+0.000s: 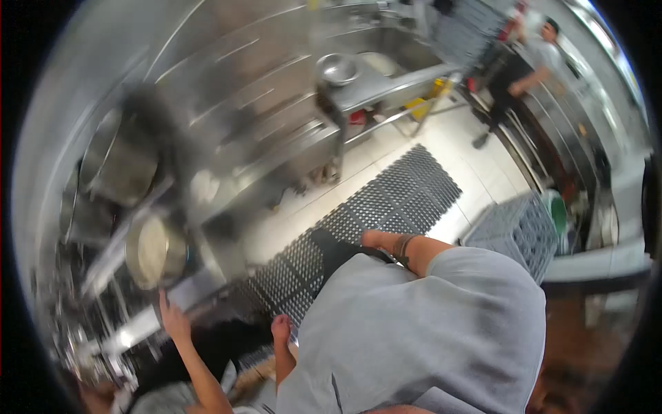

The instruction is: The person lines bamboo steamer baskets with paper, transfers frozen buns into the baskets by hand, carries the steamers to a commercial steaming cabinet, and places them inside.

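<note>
My left hand [281, 327] is beside the left edge of my grey shirt [420, 331], its fingers curled in. Nothing shows in it. My right hand [372, 239] is in front of my body above the dark floor mat [386, 196]. A dark band or tattoo circles that forearm. The fingers of the right hand are small and blurred, so their grip is unclear. Close on the left, another person's hand [175, 323] points toward a round metal pot [181, 254] with pale contents.
Large steel pots [124, 162] stand at the left. A steel sink counter [372, 88] with a metal bowl [337, 69] is ahead. Another person [548, 58] is at the far right. Grey plastic crates [514, 231] are on my right.
</note>
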Motion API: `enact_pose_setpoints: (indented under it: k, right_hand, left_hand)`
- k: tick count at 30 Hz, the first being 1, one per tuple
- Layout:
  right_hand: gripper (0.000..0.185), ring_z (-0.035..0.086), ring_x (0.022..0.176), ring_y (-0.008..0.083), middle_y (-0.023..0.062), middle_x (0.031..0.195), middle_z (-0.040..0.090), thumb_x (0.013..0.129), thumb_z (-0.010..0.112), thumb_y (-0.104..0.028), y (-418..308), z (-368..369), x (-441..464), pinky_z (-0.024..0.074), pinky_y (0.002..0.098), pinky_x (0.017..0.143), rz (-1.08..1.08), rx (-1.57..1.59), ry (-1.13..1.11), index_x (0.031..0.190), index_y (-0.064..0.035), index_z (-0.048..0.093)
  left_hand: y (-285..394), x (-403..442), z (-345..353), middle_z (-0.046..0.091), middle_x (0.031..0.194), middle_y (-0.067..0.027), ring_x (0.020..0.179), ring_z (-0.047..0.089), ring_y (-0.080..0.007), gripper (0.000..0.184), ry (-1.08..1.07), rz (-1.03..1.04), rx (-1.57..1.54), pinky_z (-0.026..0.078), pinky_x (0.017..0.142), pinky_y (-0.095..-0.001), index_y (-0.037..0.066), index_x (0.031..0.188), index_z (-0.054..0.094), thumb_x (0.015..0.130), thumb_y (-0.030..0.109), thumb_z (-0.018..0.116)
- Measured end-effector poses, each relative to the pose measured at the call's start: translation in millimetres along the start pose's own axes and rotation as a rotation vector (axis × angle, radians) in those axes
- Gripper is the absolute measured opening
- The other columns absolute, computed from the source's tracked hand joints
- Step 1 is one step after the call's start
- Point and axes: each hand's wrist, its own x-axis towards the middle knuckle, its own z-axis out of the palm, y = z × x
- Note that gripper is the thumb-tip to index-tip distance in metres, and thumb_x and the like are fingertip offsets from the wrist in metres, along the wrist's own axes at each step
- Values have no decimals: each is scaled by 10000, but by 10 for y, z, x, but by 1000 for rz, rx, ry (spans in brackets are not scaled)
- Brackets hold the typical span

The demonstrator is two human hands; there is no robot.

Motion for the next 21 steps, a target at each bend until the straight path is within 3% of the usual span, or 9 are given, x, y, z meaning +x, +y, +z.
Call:
enact_pose_setpoints:
  k: [2,4,5,6,9,12,17,19,21]
  right_hand:
    - [241,724,832,355,187,867,734,824,599,-220,-194,-308,149,577,488,712,-150,-206,101,807,-46,765]
    - [197,718,872,365,192,892,728,806,616,-167,-322,-523,379,578,488,752,-347,-464,163,831,-48,771]
    - [186,713,873,378,196,895,725,801,622,-153,-228,-486,674,577,490,763,-487,-583,223,827,-42,769]
    - [233,704,894,377,199,933,717,835,580,-194,-363,-647,693,565,493,797,-442,-486,205,868,-43,754]
    - [256,684,929,373,201,965,703,866,541,-222,-199,-772,1145,552,490,830,-534,-595,103,898,-67,742]
    - [230,685,881,364,184,897,707,841,573,-222,146,-866,1702,556,482,797,-777,-727,205,872,-74,746]
    - [163,682,660,329,148,729,693,763,634,-175,-10,-1701,1994,547,435,609,-842,-717,-44,717,-43,717]
    - [164,617,483,260,121,598,632,766,594,-111,-34,-1864,2206,490,401,457,-369,-30,-310,662,-19,681]
    - [189,539,391,207,105,536,572,791,544,-64,-123,-2047,2264,425,365,371,-456,-70,-300,649,3,650]
  left_hand:
    - [520,-535,-165,720,844,-172,814,712,-252,302,29,37,283,560,752,-395,14,931,712,949,281,573]
    - [-539,-386,49,717,917,-206,874,693,-371,280,16,-157,223,547,791,-471,25,894,707,912,276,583]
    - [-745,-586,73,698,889,-187,887,670,-392,216,51,177,302,540,775,-501,41,819,682,868,234,598]
    - [-792,-763,96,713,880,-148,803,702,-290,202,-4,274,871,568,720,-447,66,836,698,867,262,660]
    - [-921,-1268,291,718,900,-121,891,691,-308,205,17,185,965,568,774,-446,95,837,706,749,273,753]
    - [-355,-1664,553,702,912,-147,907,665,-351,77,56,24,768,530,788,-489,83,789,687,786,105,613]
    - [391,-1520,1221,717,969,-163,976,676,-353,140,-48,-262,753,543,829,-479,69,867,737,761,136,674]
    - [1177,-1451,1248,722,974,-181,966,679,-377,180,158,-446,276,543,836,-487,62,889,752,787,173,654]
    - [1239,-1143,1482,724,968,-195,965,680,-391,246,228,-384,62,539,844,-496,40,923,755,811,225,638]
